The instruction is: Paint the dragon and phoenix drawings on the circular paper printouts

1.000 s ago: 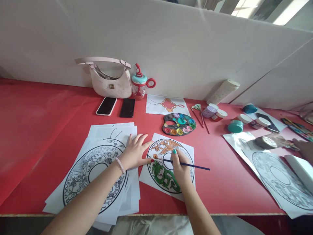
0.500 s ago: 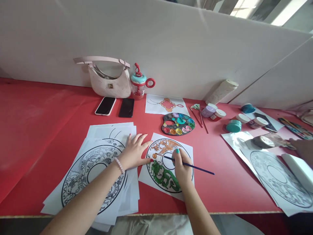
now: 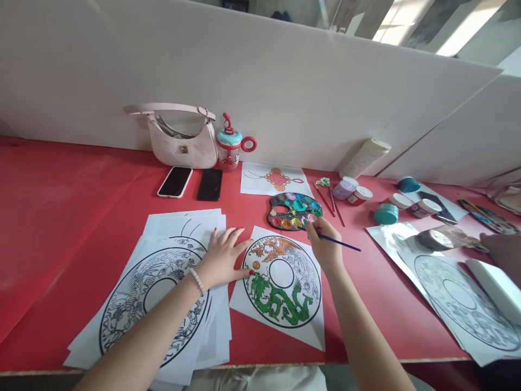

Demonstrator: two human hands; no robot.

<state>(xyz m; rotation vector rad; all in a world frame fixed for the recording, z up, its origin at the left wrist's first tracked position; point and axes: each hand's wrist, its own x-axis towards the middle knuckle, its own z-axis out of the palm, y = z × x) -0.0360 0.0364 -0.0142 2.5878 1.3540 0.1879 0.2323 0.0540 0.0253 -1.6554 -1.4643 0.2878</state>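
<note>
My right hand (image 3: 326,244) is closed around a thin blue paintbrush (image 3: 344,244), its tip at the lower edge of the paint palette (image 3: 280,196), by the yellow and pink wells. Spread flat, my left hand (image 3: 223,258) rests with its thumb on the left edge of the round drawing (image 3: 280,271). That sheet shows a green dragon below and a partly orange phoenix above, with a small orange ball at the left. Under my left wrist and forearm lies a stack of uncoloured printed sheets (image 3: 163,255).
Behind stand a pink handbag (image 3: 183,149), a cup with a straw (image 3: 230,146) and two phones (image 3: 175,182). Paint jars (image 3: 386,214), loose brushes (image 3: 331,201) and a knot drawing (image 3: 277,178) lie beyond. Another person's hand (image 3: 502,252) is at the right near another sheet (image 3: 451,288).
My right hand has lifted the brush off the drawing and moved it up and right to the palette. My left hand stays in place on the paper.
</note>
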